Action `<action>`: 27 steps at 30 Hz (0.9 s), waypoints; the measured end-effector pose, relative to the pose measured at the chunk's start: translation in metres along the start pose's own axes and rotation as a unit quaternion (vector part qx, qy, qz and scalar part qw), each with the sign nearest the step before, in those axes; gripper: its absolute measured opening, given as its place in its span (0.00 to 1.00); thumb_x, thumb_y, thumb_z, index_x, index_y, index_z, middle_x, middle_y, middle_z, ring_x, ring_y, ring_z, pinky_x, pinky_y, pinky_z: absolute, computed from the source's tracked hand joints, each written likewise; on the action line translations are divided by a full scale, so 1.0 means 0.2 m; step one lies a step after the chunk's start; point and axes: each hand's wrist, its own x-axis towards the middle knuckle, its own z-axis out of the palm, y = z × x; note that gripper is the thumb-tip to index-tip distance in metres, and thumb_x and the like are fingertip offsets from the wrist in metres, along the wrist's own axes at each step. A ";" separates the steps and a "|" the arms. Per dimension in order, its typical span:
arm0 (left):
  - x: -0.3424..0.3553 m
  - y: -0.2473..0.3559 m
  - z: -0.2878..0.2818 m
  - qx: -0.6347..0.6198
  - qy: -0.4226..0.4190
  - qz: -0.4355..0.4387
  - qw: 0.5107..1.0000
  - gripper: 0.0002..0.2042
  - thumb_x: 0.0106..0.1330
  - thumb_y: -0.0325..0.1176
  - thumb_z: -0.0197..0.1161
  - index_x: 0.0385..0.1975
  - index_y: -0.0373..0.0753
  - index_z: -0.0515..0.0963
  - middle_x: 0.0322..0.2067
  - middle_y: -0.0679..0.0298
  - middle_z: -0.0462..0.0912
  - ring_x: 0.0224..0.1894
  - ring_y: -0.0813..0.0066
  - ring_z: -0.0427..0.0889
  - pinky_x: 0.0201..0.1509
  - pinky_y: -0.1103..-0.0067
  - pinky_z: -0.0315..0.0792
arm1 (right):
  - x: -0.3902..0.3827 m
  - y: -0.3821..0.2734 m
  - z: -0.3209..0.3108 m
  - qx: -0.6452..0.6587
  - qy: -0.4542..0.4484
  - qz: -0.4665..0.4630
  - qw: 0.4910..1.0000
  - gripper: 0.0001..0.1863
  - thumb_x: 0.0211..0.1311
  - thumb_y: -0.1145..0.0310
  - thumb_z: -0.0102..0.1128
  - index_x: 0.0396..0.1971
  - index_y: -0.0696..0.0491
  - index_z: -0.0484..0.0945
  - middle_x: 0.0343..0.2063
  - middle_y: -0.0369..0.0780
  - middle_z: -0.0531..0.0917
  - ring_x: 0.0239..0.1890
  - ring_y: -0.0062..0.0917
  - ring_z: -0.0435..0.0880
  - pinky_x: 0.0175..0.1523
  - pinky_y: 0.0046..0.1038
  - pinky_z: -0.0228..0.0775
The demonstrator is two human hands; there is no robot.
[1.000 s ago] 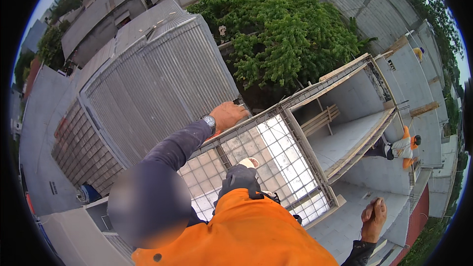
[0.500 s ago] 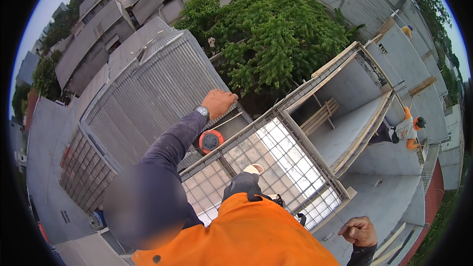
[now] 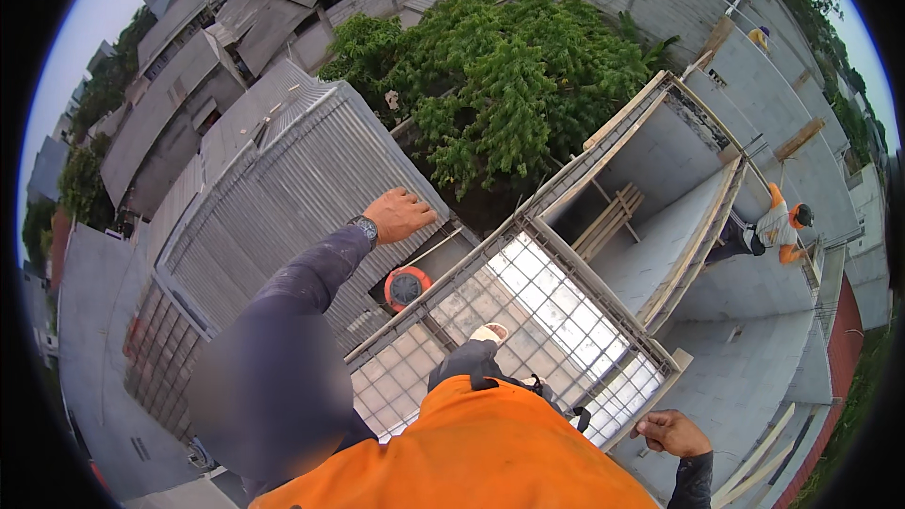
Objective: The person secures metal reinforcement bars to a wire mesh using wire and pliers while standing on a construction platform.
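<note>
I look down at a steel-bar grid (image 3: 556,320), with my pale shoe (image 3: 488,332) showing against it. My left hand (image 3: 401,215), a wristwatch (image 3: 366,229) behind it, reaches out beyond the grid's left side, fingers bent. My right hand (image 3: 672,434) hangs just right of the grid's near corner, thumb pressed to curled fingers. Left of the grid lie a corrugated metal roof (image 3: 283,193) and a round orange-and-dark thing (image 3: 407,288); beyond it, a leafy tree (image 3: 509,85); well to its right, an orange-sleeved co-worker (image 3: 773,226).
</note>
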 end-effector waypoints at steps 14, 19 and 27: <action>0.18 0.09 -0.15 0.103 -0.103 -0.059 0.988 0.17 0.71 0.30 0.64 0.59 0.46 0.79 0.45 0.67 0.83 0.50 0.66 0.82 0.61 0.66 0.72 | -0.05 -0.09 0.13 -0.057 0.021 -0.048 0.997 0.19 0.79 0.55 0.60 0.41 0.56 0.88 0.15 0.30 0.74 0.20 0.17 0.70 0.29 0.26 0.63; 0.19 0.39 -0.46 0.104 0.148 -0.112 0.977 0.26 0.69 0.30 0.65 0.68 0.44 0.74 0.62 0.61 0.76 0.69 0.61 0.71 0.75 0.60 0.65 | 0.04 -0.18 0.16 -0.124 0.192 -0.150 0.962 0.20 0.78 0.53 0.57 0.41 0.55 0.88 0.18 0.39 0.78 0.24 0.26 0.78 0.35 0.33 0.71; 0.38 1.40 -0.74 -0.426 0.082 0.163 0.886 0.20 0.75 0.41 0.64 0.63 0.42 0.78 0.52 0.59 0.85 0.52 0.57 0.84 0.54 0.63 0.78 | 0.24 -0.42 0.35 -0.189 0.214 -0.319 0.904 0.17 0.77 0.56 0.56 0.42 0.55 0.85 0.24 0.50 0.83 0.30 0.50 0.83 0.39 0.44 0.74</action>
